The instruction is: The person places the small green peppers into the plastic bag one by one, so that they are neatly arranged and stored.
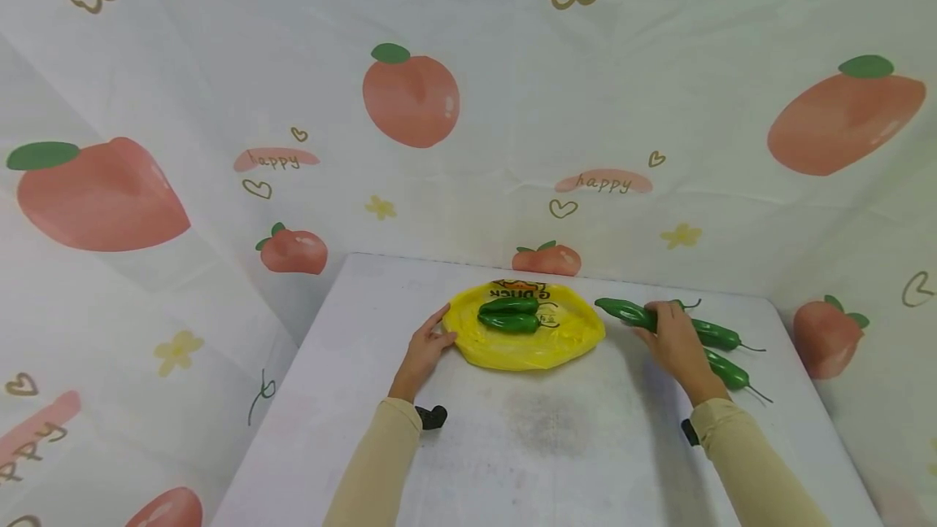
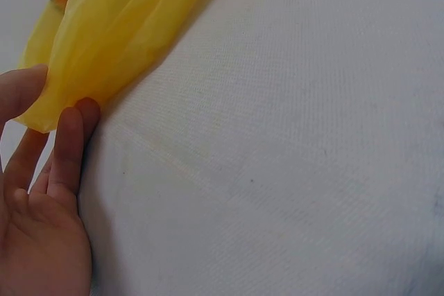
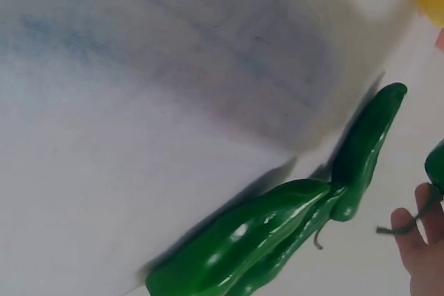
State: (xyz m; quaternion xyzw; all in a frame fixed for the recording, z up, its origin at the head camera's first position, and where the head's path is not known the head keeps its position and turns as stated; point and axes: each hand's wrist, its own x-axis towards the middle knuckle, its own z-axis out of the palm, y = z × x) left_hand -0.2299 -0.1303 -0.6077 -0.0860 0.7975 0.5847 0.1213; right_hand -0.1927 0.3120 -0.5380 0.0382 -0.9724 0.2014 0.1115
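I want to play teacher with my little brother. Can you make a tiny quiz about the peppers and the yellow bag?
1. True or false: two green peppers lie on the yellow bag.
2. Which hand touches the bag's edge?
3. The right hand rests on: A) a banana B) a green pepper C) a spoon

Key
1. True
2. The left hand
3. B
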